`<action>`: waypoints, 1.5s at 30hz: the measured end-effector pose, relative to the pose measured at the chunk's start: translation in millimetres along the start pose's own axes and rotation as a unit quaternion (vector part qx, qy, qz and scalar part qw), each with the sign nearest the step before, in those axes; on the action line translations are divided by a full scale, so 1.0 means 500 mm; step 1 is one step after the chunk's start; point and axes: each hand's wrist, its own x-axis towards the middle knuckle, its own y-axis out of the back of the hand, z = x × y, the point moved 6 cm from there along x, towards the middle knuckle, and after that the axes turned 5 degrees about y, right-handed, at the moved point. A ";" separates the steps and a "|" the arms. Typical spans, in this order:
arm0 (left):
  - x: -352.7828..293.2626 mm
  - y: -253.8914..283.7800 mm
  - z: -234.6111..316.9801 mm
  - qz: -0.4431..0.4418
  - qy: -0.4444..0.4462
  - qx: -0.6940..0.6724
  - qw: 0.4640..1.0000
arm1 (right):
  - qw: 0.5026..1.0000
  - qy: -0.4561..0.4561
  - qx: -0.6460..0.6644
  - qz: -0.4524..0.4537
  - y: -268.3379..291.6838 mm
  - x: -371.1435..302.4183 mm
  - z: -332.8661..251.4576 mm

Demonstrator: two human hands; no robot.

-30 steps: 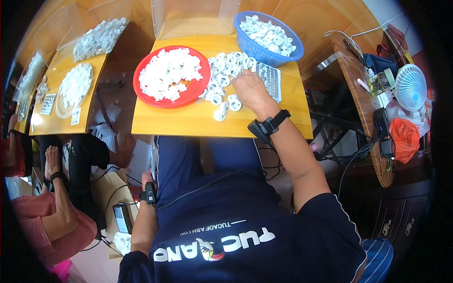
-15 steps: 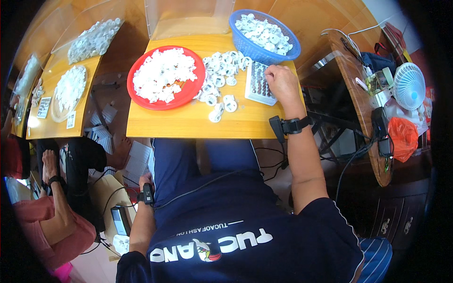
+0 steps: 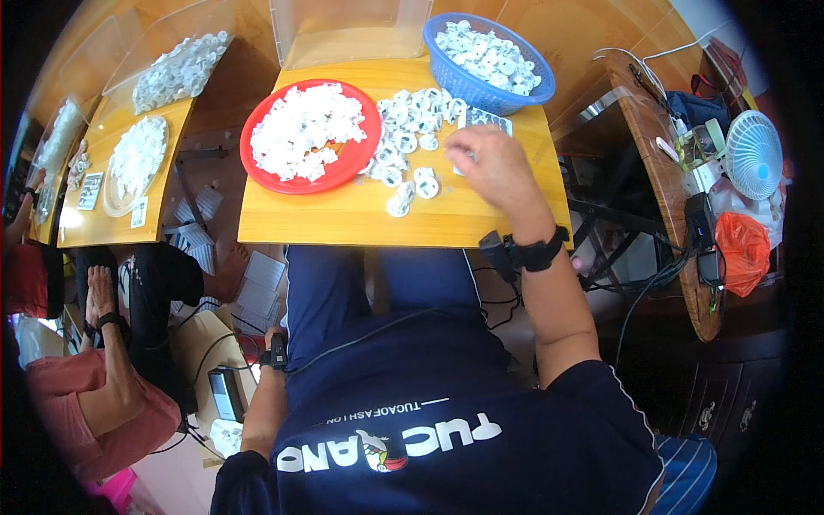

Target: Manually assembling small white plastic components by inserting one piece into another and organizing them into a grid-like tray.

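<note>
My right hand hovers over the yellow table, its fingers curled and pressed together; whatever they hold, if anything, is too small to make out. Behind it, mostly covered, lies a white tray, which showed rows of dark spots earlier. Left of the hand are loose round white plastic pieces with grey centres, scattered and partly piled. A red round plate heaped with small white parts stands further left. My left hand hangs low beside my left thigh, its fingers mostly hidden.
A blue plastic basket full of white round pieces stands at the table's far right corner. At left, a person sits by another yellow table with white parts. On the right, a wooden side table carries a fan and cables.
My right hand has left the tray's right edge and come left and nearer, now covering most of the tray. The left hand stays low. The whole view has shifted slightly.
</note>
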 end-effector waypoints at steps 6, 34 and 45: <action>-0.045 0.044 0.037 -0.003 -0.016 -0.057 0.998 | 0.983 -0.064 -0.078 -0.156 -0.074 -0.051 -0.036; -0.454 0.200 0.960 -0.342 -0.292 -0.390 0.804 | 0.935 -0.069 0.347 0.020 0.041 -0.093 -0.188; -0.463 0.067 0.958 -0.559 -0.135 -0.564 0.593 | 0.859 -0.122 0.493 -0.063 0.004 -0.128 -0.168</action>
